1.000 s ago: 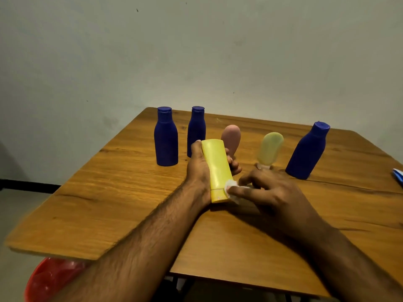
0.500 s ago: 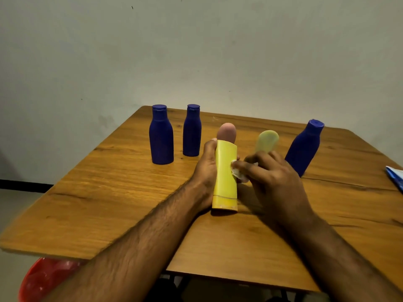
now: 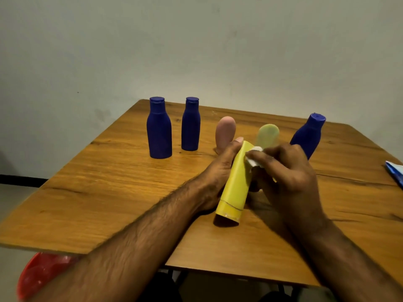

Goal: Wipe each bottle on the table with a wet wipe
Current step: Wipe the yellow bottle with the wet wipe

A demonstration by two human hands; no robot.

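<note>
1. The left hand (image 3: pixel 220 171) grips a yellow plastic tube bottle (image 3: pixel 236 184) from its left side, thumb tip up by the flat top end; the tube stands cap-down near the middle of the wooden table (image 3: pixel 109 192), leaning slightly to the right.
2. The right hand (image 3: pixel 287 177) pinches a small white wet wipe (image 3: pixel 254 158) in curled fingers and presses it against the tube's upper right face (just below the top edge).
3. Behind the hands stand a pink rounded tube (image 3: pixel 225 131) and a pale yellow-green rounded tube (image 3: pixel 268 134), the latter partly hidden by the right hand.
4. Two dark blue plastic bottles stand upright at the far left: the nearer left blue bottle (image 3: pixel 159 129) and, just beside it, the second blue bottle (image 3: pixel 190 125).
5. A third blue bottle (image 3: pixel 309 135) stands at the right, well apart from that pair.
6. A blue-and-white packet (image 3: pixel 395 173) lies at the table's right edge, and a red plastic object (image 3: pixel 41 273) shows below the table's near left corner.
</note>
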